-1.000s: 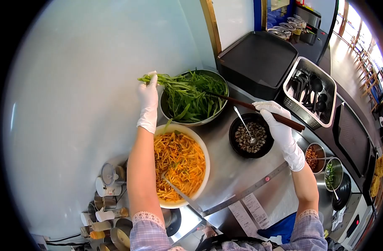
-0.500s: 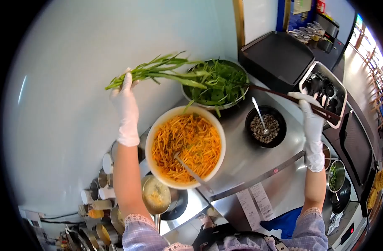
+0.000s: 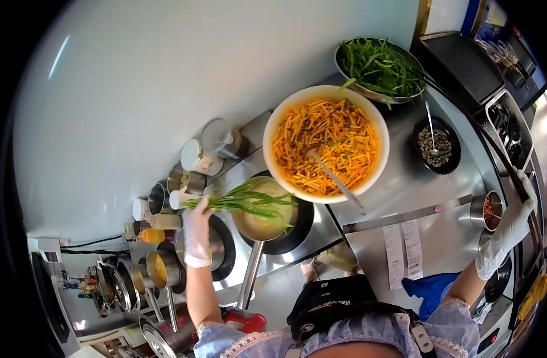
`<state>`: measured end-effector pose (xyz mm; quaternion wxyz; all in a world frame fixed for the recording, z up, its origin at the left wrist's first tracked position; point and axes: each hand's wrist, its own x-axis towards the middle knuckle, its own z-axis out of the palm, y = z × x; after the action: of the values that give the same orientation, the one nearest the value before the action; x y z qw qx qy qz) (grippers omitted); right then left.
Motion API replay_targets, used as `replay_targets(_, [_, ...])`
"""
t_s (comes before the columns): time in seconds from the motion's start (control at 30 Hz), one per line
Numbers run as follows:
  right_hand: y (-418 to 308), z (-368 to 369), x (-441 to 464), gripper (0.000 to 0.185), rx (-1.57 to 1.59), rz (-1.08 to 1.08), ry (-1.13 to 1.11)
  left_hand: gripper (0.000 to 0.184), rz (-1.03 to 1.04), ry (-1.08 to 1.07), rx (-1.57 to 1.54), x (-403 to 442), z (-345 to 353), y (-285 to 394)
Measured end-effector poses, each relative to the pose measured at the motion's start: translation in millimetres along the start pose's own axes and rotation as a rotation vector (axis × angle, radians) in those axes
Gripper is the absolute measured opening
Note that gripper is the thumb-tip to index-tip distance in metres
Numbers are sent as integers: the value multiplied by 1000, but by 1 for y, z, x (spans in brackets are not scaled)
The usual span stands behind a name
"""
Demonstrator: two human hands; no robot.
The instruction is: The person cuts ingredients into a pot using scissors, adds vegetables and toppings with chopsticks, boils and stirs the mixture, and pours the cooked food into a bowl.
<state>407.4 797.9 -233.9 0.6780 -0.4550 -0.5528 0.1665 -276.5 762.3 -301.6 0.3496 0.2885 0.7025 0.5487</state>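
Note:
My left hand (image 3: 197,230), in a white glove, is closed around a bunch of long green leafy stems (image 3: 252,200). The leaves hang over a saucepan (image 3: 262,235) of pale liquid on the stove. My right hand (image 3: 518,218), gloved too, grips a pair of long dark chopsticks (image 3: 464,107) at the far right. Their far ends reach the rim of a metal bowl (image 3: 349,76) heaped with similar greens. Between my hands stands a large white bowl (image 3: 378,173) of orange shreds, with a metal utensil (image 3: 339,182) resting in it.
A black bowl (image 3: 453,162) with a spoon holds small brown pieces. Several pots, including a saucepan (image 3: 173,274), and white jars (image 3: 197,161) line the left wall. Paper receipts (image 3: 412,247) lie on the steel counter. A utensil tray (image 3: 527,140) sits at right.
My left hand has brought the greens away from the leafy bowl, down over the saucepan. My right hand has moved right and lower with the chopsticks. The view has shifted left.

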Motion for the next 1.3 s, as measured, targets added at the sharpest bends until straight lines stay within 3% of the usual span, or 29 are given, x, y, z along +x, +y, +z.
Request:
replay_targets(0.1, [-20, 24, -19, 54, 22, -51, -5, 13, -54, 129, -118, 2, 18, -52])
replay_targets(0.17, [-42, 52, -35, 52, 72, -53, -15, 12, 94, 128, -39, 6, 36, -84])
replay_targets(0.27, [-61, 92, -60, 53, 173, -23, -74, 11, 530, 103, 629, -6, 58, -97])
replay_targets(0.3, [-70, 105, -68, 53, 212, 43, -96, 20, 901, 91, 861, -9, 60, -97])
replay_targets(0.37, [-87, 128, -81, 51, 126, 1, -165, 25, 1056, -102, 1060, -12, 56, -104])
replay_targets(0.47, [-105, 153, -101, 48, 34, -1, -308, 21, 1048, -570, 1272, -14, 43, -106])
replay_targets(0.5, [-104, 154, -110, 33, 20, 50, -363, 21, 1052, -570, 1269, -14, 38, -107])
replay_targets(0.57, [-108, 174, -129, 12, 138, 218, -458, 20, 999, -771, 1364, -13, 29, -111])
replay_targets(0.63, [-101, 197, -143, 14, 141, 289, -594, 18, 913, -761, 1362, -14, 26, -106])
replay_targets(0.7, [-97, 227, -159, 16, 143, 419, -660, 18, 1046, -754, 1148, -6, 20, -111])
replay_targets(0.77, [-79, 247, -181, 15, 154, 365, -683, 23, 1004, -770, 1205, -12, 19, -101])
replay_targets(0.87, [-67, 271, -209, 14, 169, 291, -713, 28, 1057, -434, 1078, -26, 3, -93])
replay_targets(1.0, [-53, 292, -230, 14, 137, 237, -675, 20, 973, -317, 733, -76, -30, -56])
replay_targets(1.1, [-84, 290, -224, 12, 0, 206, -657, 20, 955, -235, 680, -111, -71, -38])
replay_targets(1.2, [-133, 275, -215, 11, -48, 305, -617, 21, 922, -167, 644, -140, -117, -33])
replay_targets(1.3, [-147, 273, -226, 13, 92, 249, -709, 20, 818, -125, 605, -164, -154, -34])
